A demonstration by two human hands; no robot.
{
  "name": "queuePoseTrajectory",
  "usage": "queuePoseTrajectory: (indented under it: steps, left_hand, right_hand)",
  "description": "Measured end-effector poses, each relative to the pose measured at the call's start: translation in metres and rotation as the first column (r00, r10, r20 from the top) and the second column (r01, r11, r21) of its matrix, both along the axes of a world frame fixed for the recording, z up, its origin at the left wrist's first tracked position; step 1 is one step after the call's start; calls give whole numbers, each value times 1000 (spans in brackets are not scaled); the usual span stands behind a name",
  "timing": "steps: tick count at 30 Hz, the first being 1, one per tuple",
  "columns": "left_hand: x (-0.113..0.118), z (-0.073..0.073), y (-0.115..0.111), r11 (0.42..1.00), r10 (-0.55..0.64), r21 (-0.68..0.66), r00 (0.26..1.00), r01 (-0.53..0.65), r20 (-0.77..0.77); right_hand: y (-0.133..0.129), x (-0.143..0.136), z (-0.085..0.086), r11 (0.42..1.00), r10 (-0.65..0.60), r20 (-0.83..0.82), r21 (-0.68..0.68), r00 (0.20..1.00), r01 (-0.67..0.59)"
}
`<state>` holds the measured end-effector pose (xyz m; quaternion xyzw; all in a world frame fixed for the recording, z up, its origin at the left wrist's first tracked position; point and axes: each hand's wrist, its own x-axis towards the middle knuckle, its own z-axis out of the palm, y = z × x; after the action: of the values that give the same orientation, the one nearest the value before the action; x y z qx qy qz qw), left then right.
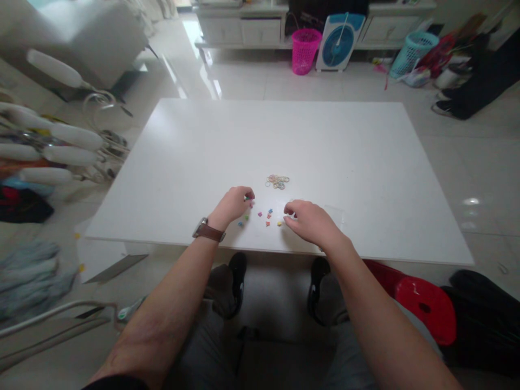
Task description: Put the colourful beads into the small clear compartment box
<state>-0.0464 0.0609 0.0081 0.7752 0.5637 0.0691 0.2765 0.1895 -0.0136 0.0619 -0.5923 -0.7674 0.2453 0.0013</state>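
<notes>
My left hand [235, 203], with a watch on its wrist, is curled over the white table [260, 135]. Small green and pink bits show at its fingertips, apparently pinched there. My right hand [309, 219] hovers to the right, thumb and fingers apart, with nothing visible between them. Nearest to it lies a yellow piece [279, 223]. Between the hands are scattered several small coloured pieces, among them a pink one [260, 214], a blue one [270, 211] and an orange one [267, 223]. Beyond them sits a loose pile of thin coloured rubber bands [278, 181].
A clear plastic bag or sheet [335, 214] lies right of my right hand. A red stool [426, 309] stands below the table's right front edge. Across the floor are a pink basket [304, 51], a blue fan [340, 42] and a person's legs [483, 76].
</notes>
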Motion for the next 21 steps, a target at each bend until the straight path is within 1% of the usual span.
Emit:
queuePoseTrajectory:
  steps: [5,11,13,15,18,19,21]
  left_hand:
    - [-1,0,0,1000,31,4,999,-31,-24]
    - [-4,3,3,993,113,-5,989,-114,-91]
    - [-5,3,3,993,115,0,988,-115,-100]
    - [-6,1,2,999,52,-5,992,-53,-118]
    - [-8,-6,-2,992,-114,-71,978,103,-175]
    - [-9,-8,-4,986,-149,-101,969,131,-198]
    - [-9,-13,-8,982,-163,-137,957,133,-240]
  right_hand:
    - [0,0,1,1000,1,-9,11,1000,-1]
    - [0,1,1,1000,2,-8,0,1000,-2]
    - [0,1,1,1000,5,-10,5,1000,-5]
    - [0,1,1,1000,6,-10,5,1000,-6]
    - [0,0,1,1000,4,-7,1,1000,-4]
    - [0,0,1,1000,4,-6,2,1000,-4]
    - [0,0,1,1000,6,-6,5,1000,-6]
